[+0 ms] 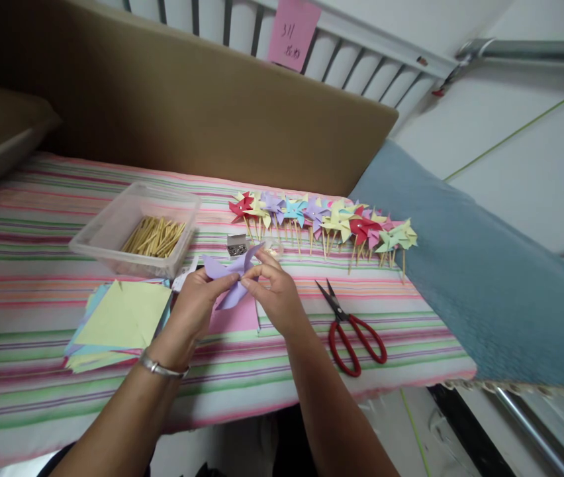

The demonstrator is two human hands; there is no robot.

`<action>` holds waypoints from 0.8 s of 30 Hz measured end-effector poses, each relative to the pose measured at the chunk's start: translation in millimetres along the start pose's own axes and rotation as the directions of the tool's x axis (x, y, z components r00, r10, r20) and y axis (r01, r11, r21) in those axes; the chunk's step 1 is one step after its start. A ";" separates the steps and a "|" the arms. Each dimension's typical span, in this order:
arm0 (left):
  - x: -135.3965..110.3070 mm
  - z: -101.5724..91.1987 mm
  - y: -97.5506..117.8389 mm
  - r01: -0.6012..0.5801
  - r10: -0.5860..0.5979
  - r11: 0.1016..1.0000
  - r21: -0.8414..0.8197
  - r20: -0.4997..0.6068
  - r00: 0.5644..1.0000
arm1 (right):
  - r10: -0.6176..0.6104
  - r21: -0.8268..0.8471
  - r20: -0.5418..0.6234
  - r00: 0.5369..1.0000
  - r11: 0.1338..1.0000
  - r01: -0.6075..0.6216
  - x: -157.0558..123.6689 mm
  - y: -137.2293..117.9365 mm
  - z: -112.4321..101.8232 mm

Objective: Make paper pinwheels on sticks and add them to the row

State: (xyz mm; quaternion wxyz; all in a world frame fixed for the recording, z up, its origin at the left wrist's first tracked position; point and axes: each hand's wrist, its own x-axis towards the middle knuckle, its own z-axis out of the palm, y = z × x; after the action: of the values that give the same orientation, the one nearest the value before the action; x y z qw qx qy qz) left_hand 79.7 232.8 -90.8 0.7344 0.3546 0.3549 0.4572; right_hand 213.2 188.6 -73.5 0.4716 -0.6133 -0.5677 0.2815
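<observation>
A purple paper pinwheel (232, 268) is held over the middle of the table, its blades folded in toward the centre. My left hand (201, 295) pinches it from the left, thumb pressed near its centre. From the right, the fingertips of my right hand (275, 288) are closed at the same centre; any small part between them is too hidden to make out. Beneath the hands lies a pink paper sheet (235, 317). Just behind them stand a small box of metal pins (237, 246) and a clear round dish (274, 250) with tiny pale pieces.
Left stands a clear plastic bin (108, 232) of wooden sticks (155, 236), with stacked coloured paper squares (118, 315) in front. Red-handled scissors (346, 324) lie open at the right. Finished pinwheels (314, 213) line the back right, before a brown board (212, 99).
</observation>
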 end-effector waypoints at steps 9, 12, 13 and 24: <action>-2.2 3.6 3.7 0.014 -0.014 1.000 -0.006 0.005 1.000 | 0.072 0.078 -0.005 0.997 0.994 -0.071 1.7 0.4 0.5; -2.4 2.9 3.6 0.025 -0.025 1.000 -0.005 0.009 1.000 | 0.091 0.111 -0.004 0.996 0.990 -0.090 1.6 1.7 0.9; -2.3 2.5 3.4 0.028 -0.028 1.000 -0.006 0.012 1.000 | 0.097 0.120 -0.002 0.995 0.988 -0.096 1.4 2.0 0.9; -1.5 -0.7 0.3 0.057 -0.057 0.994 0.089 0.005 0.998 | 0.136 0.226 -0.001 0.991 0.965 -0.132 0.7 0.3 0.2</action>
State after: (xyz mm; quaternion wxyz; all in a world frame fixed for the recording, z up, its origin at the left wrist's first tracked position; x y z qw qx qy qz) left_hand 78.5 231.6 -90.6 0.7320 0.3785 0.3819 0.4184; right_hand 213.2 189.4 -73.8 0.5224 -0.5951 -0.4856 0.3703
